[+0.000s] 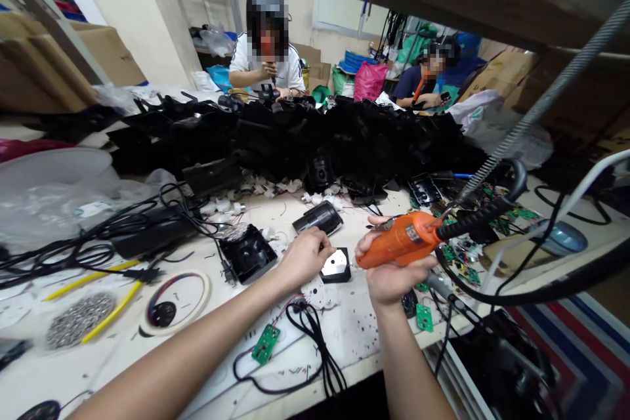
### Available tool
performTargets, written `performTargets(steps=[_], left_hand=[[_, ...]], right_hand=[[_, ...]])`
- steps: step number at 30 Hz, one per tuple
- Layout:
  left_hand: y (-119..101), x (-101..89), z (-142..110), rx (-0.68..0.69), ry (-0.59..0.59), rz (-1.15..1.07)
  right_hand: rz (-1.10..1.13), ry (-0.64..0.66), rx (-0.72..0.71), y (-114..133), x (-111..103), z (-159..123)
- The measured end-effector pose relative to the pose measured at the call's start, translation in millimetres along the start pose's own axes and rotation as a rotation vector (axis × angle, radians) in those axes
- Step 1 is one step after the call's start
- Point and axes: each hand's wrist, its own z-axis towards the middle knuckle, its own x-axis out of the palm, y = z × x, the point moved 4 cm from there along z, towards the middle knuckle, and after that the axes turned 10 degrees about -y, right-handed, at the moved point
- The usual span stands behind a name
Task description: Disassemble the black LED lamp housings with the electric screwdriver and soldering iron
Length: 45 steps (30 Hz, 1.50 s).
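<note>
My right hand (388, 282) is wrapped round an orange electric screwdriver (401, 239), held nearly level with its tip pointing left. That tip is close to a small black block with a silver plate (335, 265) on its face; whether they touch I cannot tell. At the block's left side is my left hand (308, 254), its fingers curled and pressed together; what they hold is hidden. Just beyond that hand lies a black plastic housing (319, 217). An open black housing (249, 254) rests to the left. A green circuit board (266, 344) and a looped black cable (315, 335) lie nearer me.
A large heap of black plastic parts (295, 138) spans the bench. At left are a pile of small metal parts (81, 320), a tape roll (177, 302) and yellow-handled pliers (113, 312). A spring-wrapped hose (551, 105) hangs at right. Two people sit opposite.
</note>
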Motion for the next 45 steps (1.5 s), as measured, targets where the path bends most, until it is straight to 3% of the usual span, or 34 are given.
performTargets(steps=[14,18,23,34,37,45], left_hand=[[-3.4,2.7,0.7,0.089,0.094,-0.06],[-3.4,4.5,5.2,0.052,0.161,-0.015],[-7.5,2.9,8.2,-0.016,0.103,0.07],[-12.2,-8.7,-15.0,0.175,0.093,-0.085],[-9.9,-16.5,-23.1,0.15,0.161,-0.096],[-9.5,-22.8,-34.9,0.065,0.17,0.042]], right_hand=[[-0.029,0.005,0.043,-18.4,-4.6,0.7],[-0.011,-0.02,0.074,-21.1,-4.0,1.4],[-0.017,-0.014,0.023,-21.1,-2.3,1.6],[-0.03,-0.024,0.025,-17.1,-3.6,3.1],[-0.022,-0.03,0.015,-15.0,-4.9,2.9],[-0.008,0.006,-0.005,-11.9,-4.6,1.0]])
